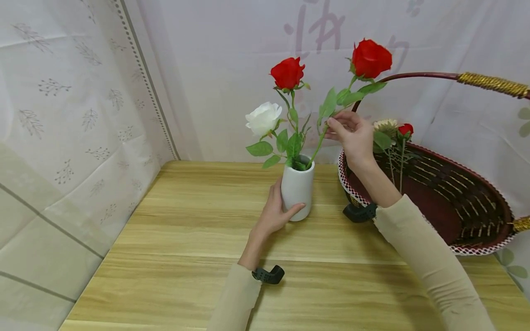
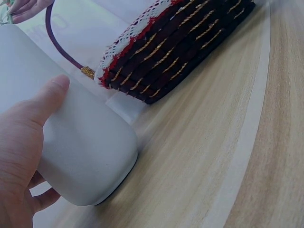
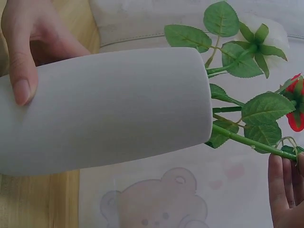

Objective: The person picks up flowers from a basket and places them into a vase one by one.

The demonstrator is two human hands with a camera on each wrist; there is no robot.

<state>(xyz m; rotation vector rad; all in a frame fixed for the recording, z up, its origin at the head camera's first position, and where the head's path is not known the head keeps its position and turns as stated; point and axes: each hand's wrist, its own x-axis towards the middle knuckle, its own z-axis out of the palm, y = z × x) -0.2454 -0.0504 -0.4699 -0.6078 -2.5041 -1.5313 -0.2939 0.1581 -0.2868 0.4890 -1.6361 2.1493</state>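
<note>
A white vase [image 1: 296, 193] stands upright on the wooden table, and my left hand [image 1: 274, 210] grips its lower side, thumb across the front, as the left wrist view also shows. My right hand [image 1: 355, 138] pinches the green stem of a red rose [image 1: 371, 59]. That stem slants to the right, its lower end inside the vase mouth and hidden there. A second red rose [image 1: 287, 73] and a white rose [image 1: 263, 119] stand in the vase among green leaves. In the right wrist view, the right hand's fingers [image 3: 287, 183] meet the stem beyond the rim.
A dark woven basket [image 1: 476, 207] with white lace trim and a tall gold-wrapped handle [image 1: 492, 84] stands at the right. Inside it lean a small red rose [image 1: 406, 130] and a pale flower [image 1: 385, 125]. A printed cloth [image 1: 215, 82] hangs behind the table [image 1: 186, 230].
</note>
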